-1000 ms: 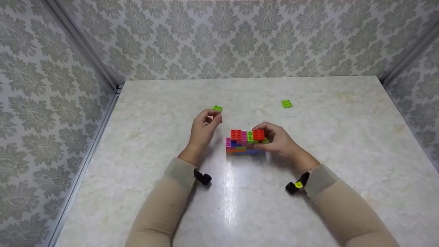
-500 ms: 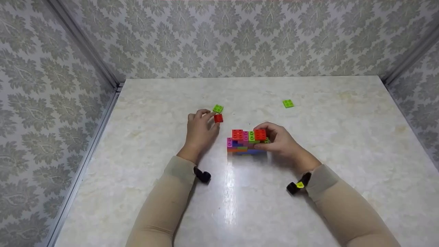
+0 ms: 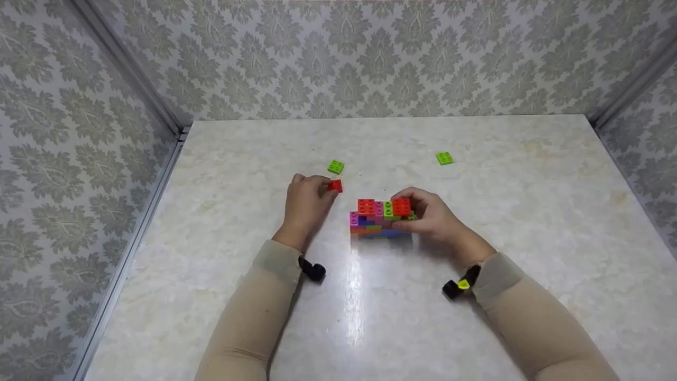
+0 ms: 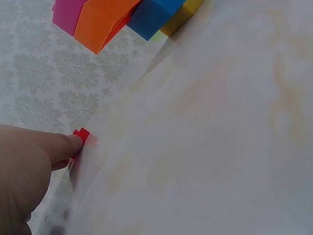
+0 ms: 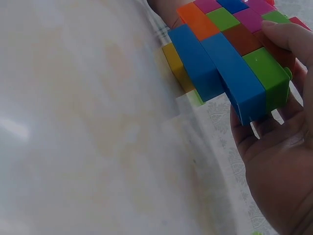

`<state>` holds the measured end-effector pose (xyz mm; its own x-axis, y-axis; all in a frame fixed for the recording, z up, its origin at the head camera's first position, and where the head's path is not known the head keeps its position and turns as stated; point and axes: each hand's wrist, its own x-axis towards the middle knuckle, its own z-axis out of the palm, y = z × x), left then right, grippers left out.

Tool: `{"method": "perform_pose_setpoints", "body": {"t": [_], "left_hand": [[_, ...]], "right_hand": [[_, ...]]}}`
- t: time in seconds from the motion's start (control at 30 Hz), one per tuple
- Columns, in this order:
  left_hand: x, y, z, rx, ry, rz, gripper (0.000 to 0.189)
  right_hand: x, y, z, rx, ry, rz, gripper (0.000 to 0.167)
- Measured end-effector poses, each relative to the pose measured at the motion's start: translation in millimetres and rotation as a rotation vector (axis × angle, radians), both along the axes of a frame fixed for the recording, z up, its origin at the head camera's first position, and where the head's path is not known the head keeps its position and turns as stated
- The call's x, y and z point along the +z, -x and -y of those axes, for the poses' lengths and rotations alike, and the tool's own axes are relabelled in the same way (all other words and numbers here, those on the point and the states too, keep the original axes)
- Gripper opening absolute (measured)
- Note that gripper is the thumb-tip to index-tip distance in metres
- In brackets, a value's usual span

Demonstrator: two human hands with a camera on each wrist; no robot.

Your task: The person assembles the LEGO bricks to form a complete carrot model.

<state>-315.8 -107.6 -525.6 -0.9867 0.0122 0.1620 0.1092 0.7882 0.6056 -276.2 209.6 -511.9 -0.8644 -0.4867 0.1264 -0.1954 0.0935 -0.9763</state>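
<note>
My left hand (image 3: 308,202) pinches a small red building brick (image 3: 336,186) between thumb and fingers, low at the tabletop. In the left wrist view the thumb covers much of that red brick (image 4: 83,134). On the right, my right hand (image 3: 431,214) grips the end of a many-coloured brick structure (image 3: 373,222), with two red bricks among those on top. The right wrist view shows the thumb against its side and the fingers beneath and behind its blue and green bricks (image 5: 234,73). A gap separates the left hand from the structure.
A green brick (image 3: 336,166) lies just beyond the left fingers. Another green brick (image 3: 445,158) lies farther back to the right. The pale marbled table (image 3: 211,174) ends at patterned walls on the back and sides.
The left hand, first half over the near green brick, has drawn back a little, uncovering it. A red brick came into view below and the left fingers now pinch it. The right hand stays put.
</note>
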Motion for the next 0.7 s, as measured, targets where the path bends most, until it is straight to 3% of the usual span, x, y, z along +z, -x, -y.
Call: {"method": "perform_pose_setpoints", "body": {"t": [0.27, 0.5, 0.7], "left_hand": [[4.6, -2.7, -4.1, 0.003, -0.101, 0.051, 0.036], [11.3, -7.6, -8.2, -0.036, -0.206, -0.038, 0.034], [23.5, -13.4, -15.9, -0.128, -0.321, -0.088, 0.029]], "right_hand": [[-0.2, -0.8, -1, 0.008, 0.009, -0.013, 0.05], [-1.6, 0.3, 0, 0.024, 0.039, -0.038, 0.042], [-0.7, 0.6, -1, 0.016, 0.024, -0.046, 0.04]]}}
